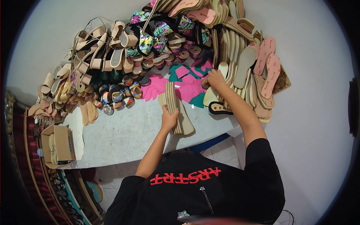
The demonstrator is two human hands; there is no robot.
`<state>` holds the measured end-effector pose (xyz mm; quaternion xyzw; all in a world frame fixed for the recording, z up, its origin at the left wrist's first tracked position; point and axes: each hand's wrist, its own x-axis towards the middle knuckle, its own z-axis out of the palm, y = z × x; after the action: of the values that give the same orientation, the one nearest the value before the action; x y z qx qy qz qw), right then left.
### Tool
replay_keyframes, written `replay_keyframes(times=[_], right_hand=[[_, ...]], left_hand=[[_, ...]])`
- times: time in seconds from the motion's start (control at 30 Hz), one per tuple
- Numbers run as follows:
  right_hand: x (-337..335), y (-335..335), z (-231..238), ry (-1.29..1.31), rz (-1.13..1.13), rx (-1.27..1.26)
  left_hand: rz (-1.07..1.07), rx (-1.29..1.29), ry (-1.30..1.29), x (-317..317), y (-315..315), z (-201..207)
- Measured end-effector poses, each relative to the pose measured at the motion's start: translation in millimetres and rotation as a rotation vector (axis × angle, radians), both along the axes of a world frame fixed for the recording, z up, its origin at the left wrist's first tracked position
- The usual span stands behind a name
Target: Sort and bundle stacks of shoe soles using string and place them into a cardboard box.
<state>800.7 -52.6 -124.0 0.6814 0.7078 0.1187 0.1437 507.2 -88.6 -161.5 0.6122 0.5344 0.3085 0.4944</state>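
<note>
Left hand [170, 117] clamped on a stack of beige shoe soles [170, 95], mid-table [120, 138], near side of pink cutouts [189, 89]. Right hand [216, 79] farther right, at a brown piece [205, 84] by piled soles [245, 67]; can't tell if gripped.

From here I lose some of the left hand [170, 119] behind the stacked soles [170, 96]. The far insoles [183, 6] run out of view, a reddish streak [221, 220] nearest me is blurred, and the dark object [353, 107] on the right (half swallowed by the rim) I can't identify.
</note>
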Motion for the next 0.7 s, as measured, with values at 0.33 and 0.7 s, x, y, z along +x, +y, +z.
replay_keyframes(times=[0.33, 0.7], right_hand=[[-3.1, -31.9, 100.4, 0.397, 0.294, 0.558], [28.8, -86.0, 125.0, 1.107, -0.168, 1.350]], left_hand=[[-0.004, -0.027, -0.009, -2.5, 0.1, 2.6], [-0.017, 0.012, -0.031, -3.7, 1.3, -1.2]])
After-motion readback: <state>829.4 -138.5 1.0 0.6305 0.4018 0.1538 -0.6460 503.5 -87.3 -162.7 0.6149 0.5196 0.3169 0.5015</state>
